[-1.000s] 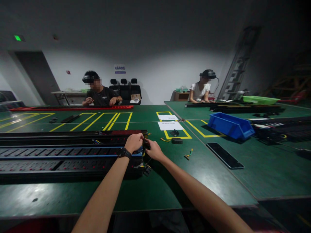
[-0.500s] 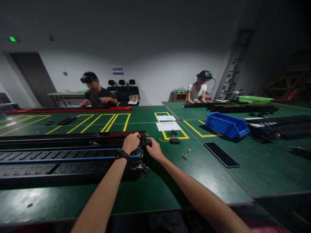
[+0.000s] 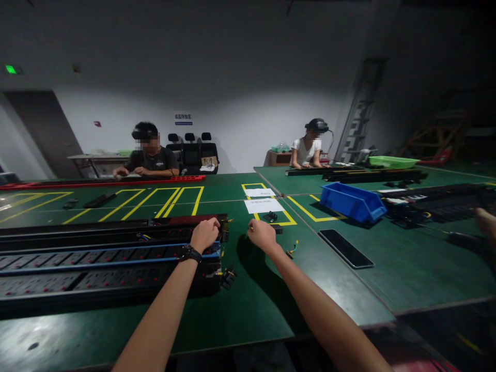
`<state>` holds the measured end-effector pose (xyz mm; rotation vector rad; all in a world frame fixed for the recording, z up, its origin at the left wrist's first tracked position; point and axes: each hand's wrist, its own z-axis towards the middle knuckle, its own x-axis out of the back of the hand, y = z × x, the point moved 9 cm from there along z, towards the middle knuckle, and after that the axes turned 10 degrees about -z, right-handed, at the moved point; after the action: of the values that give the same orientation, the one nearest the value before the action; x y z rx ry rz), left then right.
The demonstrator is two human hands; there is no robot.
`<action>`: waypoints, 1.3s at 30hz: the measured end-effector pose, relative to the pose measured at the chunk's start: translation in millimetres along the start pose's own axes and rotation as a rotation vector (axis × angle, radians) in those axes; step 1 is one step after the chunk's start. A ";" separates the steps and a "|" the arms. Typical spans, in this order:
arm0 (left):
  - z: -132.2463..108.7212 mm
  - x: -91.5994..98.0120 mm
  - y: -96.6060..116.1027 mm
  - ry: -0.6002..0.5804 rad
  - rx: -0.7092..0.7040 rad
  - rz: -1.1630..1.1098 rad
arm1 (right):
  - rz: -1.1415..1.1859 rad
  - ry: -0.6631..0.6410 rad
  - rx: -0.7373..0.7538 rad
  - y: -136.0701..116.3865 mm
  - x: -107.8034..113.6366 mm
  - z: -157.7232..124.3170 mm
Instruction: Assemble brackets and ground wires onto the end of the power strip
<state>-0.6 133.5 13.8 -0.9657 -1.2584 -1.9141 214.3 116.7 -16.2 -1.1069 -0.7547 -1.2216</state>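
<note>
Curled over the end of a black power strip [image 3: 189, 221], my left hand [image 3: 205, 233] grips it near its right end. My right hand [image 3: 262, 235] is closed in a pinch above the table, to the right of the strip ends. A bit of yellow wire [image 3: 251, 228] shows at its fingertips; the rest is hidden by the hand. In front of my left hand lie more power strips [image 3: 96, 279] with rows of sockets, red dots and a blue-edged rail. A black end piece [image 3: 228, 277] hangs by wires at the nearest strip's end.
A black block [image 3: 277, 229], a black part [image 3: 270, 216] and a yellow-green wire [image 3: 295, 247] lie beyond and right of my right hand. Further right are a phone [image 3: 346, 248] and a blue bin [image 3: 352, 201]. Two co-workers sit opposite; another person's hand [image 3: 486, 225] shows at the right edge.
My right hand has left the strip's end and moved right, to where a yellow wire lay. My left hand stays at the strip. Another person's hand has appeared at the right edge.
</note>
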 end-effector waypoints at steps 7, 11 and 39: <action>0.9 -1.0 -3.1 0.002 -0.013 -0.011 | 0.212 -0.018 0.136 65.2 37.3 -2.0; -0.2 -1.3 -4.3 0.008 -0.011 -0.017 | 0.233 -0.120 0.176 94.4 34.7 -22.5; -3.5 -1.5 -2.7 0.018 -0.007 -0.010 | -0.021 -0.390 0.157 105.4 13.2 -47.1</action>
<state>-2.9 131.3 10.4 -0.9451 -1.2495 -1.9313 314.4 65.4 -45.2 -1.2228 -1.1403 -0.9539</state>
